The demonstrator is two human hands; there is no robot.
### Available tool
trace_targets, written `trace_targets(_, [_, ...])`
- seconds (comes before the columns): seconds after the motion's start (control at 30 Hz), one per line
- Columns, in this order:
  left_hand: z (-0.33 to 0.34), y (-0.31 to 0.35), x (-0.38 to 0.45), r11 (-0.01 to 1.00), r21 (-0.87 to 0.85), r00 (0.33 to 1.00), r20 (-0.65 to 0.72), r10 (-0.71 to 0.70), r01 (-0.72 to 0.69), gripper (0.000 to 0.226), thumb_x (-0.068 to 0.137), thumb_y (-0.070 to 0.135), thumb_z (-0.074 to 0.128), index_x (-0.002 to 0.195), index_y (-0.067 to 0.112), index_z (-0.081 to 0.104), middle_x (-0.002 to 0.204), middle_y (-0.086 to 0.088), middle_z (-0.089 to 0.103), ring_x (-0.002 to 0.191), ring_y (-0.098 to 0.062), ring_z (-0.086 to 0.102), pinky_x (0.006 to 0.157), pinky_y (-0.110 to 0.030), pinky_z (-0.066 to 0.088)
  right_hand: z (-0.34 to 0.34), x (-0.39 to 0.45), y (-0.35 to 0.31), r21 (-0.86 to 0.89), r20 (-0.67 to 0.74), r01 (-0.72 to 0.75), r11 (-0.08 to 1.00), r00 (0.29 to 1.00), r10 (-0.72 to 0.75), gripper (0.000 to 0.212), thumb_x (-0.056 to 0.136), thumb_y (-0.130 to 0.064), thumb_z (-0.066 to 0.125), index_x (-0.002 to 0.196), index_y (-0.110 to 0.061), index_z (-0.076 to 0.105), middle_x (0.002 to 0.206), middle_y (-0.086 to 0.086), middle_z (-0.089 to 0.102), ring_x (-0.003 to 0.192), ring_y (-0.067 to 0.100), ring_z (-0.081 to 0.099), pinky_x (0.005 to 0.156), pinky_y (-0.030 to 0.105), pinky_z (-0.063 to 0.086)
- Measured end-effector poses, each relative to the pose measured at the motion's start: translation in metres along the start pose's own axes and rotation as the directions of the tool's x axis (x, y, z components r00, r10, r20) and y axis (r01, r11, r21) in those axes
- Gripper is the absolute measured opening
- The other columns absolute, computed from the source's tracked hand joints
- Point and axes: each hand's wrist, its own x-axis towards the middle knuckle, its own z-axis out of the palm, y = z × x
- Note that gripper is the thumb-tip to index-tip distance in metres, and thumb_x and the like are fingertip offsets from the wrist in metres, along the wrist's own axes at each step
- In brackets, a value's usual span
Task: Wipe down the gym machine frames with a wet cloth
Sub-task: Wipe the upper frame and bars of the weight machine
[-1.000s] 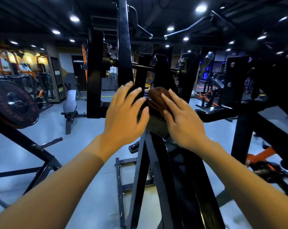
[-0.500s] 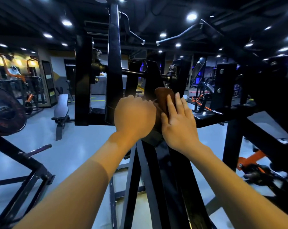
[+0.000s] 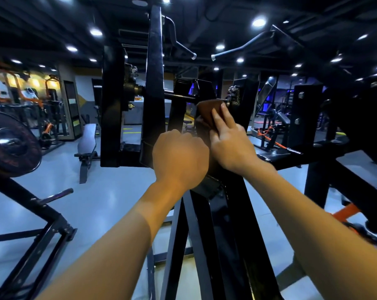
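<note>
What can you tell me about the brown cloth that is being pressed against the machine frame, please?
The brown cloth looks like a soft, folded fabric pad, reddish-brown, its upper edge fairly straight. It lies against the black frame just below the horizontal axle. The right hand presses it with straight fingers laid across its lower part; the left hand, fingers curled, is at its lower left edge and hides the rest. Whether it is wet cannot be seen.

The left hand [image 3: 180, 156] hides its own fingers and the cloth's [image 3: 210, 111] lower part.
</note>
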Motion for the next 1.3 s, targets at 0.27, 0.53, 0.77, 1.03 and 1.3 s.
trace_targets(0.27, [0.004,-0.007,0.0,0.998,0.034,0.997,0.054,0.053,-0.055,0.045,0.096,0.026,0.037,0.054,0.018,0.049,0.053,0.004,0.046,0.059,-0.021,0.042,0.072,-0.036,0.038,-0.011,0.019,-0.015,-0.245,0.043,-0.064,0.968,0.996,0.077,0.067,0.108,-0.044,0.029,0.166,-0.025,0.002,0.172,-0.003,-0.011,0.154,0.034,0.001,0.126,0.05,0.012])
trace_targets(0.53, [0.007,-0.01,-0.004,0.999,-0.009,0.999,-0.002,0.044,-0.044,0.041,0.092,0.026,0.039,0.056,0.018,0.057,0.054,0.005,0.049,0.057,-0.02,0.047,0.074,-0.033,0.036,-0.011,0.136,-0.025,-0.151,0.054,-0.045,0.988,0.997,0.054,0.067,0.107,-0.033,0.033,0.167,-0.018,0.007,0.174,-0.001,-0.01,0.16,0.019,-0.007,0.129,0.04,0.006])
trace_targets(0.77, [0.005,-0.005,-0.004,1.0,0.02,1.0,0.021,0.022,-0.023,0.045,0.095,0.026,0.037,0.057,0.017,0.059,0.055,0.004,0.052,0.06,-0.02,0.048,0.078,-0.035,0.039,-0.007,0.074,-0.025,-0.108,0.048,-0.027,0.994,0.998,0.033,0.068,0.106,-0.03,0.037,0.167,-0.019,0.008,0.174,0.001,-0.01,0.159,0.022,-0.005,0.127,0.043,0.011])
trace_targets(1.03, [0.005,-0.005,-0.005,1.0,0.007,1.0,0.027,0.008,-0.008,0.04,0.091,0.026,0.04,0.057,0.017,0.059,0.056,0.004,0.052,0.06,-0.02,0.048,0.078,-0.032,0.036,-0.013,0.115,-0.025,-0.109,0.029,-0.069,0.992,0.997,0.072,0.068,0.102,-0.036,0.033,0.166,-0.027,0.013,0.173,-0.009,-0.005,0.152,0.033,0.016,0.12,0.047,0.027])
trace_targets(1.3, [0.005,-0.003,-0.005,0.999,0.038,0.999,0.049,0.002,-0.003,0.04,0.092,0.026,0.037,0.06,0.017,0.06,0.058,0.004,0.052,0.062,-0.019,0.048,0.081,-0.032,0.036,-0.007,0.101,-0.024,-0.097,0.027,-0.15,0.984,0.988,0.153,0.067,0.106,-0.035,0.034,0.167,-0.024,0.007,0.173,0.0,-0.007,0.149,0.041,0.022,0.118,0.05,0.03])
